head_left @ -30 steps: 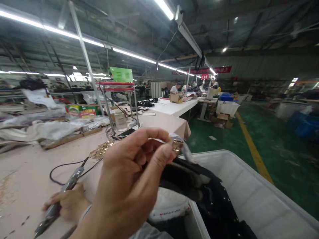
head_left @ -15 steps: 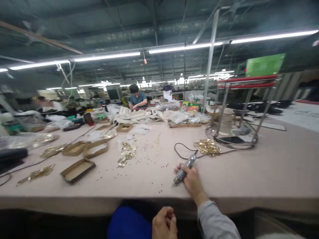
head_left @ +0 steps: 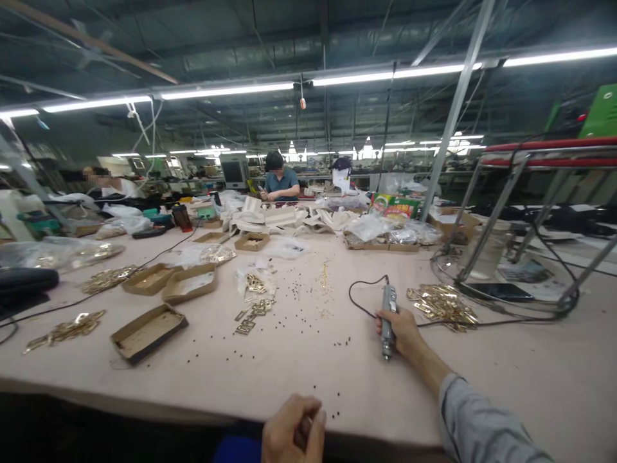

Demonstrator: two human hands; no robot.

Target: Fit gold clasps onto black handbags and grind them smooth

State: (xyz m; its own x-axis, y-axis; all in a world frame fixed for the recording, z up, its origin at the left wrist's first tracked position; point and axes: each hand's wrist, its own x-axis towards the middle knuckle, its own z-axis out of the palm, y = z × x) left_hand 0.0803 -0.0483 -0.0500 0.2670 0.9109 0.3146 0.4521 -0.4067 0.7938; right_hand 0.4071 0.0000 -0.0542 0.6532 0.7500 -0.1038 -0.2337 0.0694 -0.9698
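One corded tool, gripped around its middle by the right hand; fingers closed on it, cable end projecting past the far side of the grip, tip end pointing to the near table edge. Contact between tip and table can't be told. One cable is looped left of it.

Left hand is held at the near edge, fingers curled, gap narrow; whether anything is pinched can't be told. Tool is well apart from those fingers, up and to the right.

One pile of gold parts is seen just right of the tool. Small black bits are scattered left of it, too small to count. Farther left: one gold cluster, three cardboard trays, two gold heaps. At right, one phone is placed under one red-topped stool. One co-worker is seen across the table.
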